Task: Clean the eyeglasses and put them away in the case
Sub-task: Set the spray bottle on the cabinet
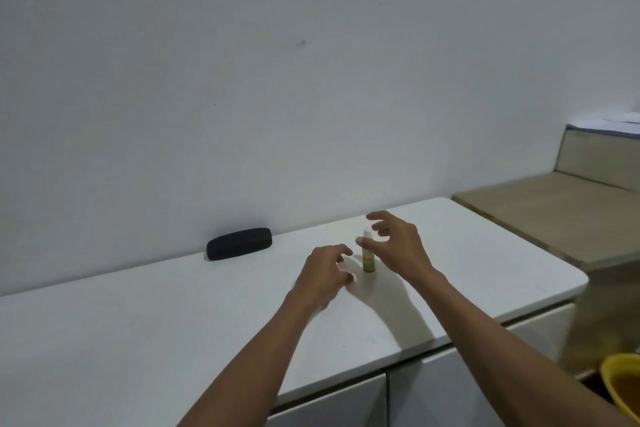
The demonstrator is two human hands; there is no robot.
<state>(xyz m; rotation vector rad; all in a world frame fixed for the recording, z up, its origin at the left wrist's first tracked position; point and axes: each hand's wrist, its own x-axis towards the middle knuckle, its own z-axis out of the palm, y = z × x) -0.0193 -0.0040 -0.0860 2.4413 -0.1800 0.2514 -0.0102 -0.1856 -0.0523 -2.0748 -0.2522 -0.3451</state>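
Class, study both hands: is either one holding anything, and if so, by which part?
Nothing is held. The right hand hovers open around the top of the small green bottle; the left hand is loosely curled beside it, holding nothing.

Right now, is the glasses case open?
No, the black case lies closed on the white counter by the wall, with neither hand touching it.

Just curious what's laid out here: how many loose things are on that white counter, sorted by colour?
Black: 1, the closed eyeglass case by the wall.
Green: 1, the small upright bottle between the left hand and right hand.
Total: 2. No eyeglasses are in view.
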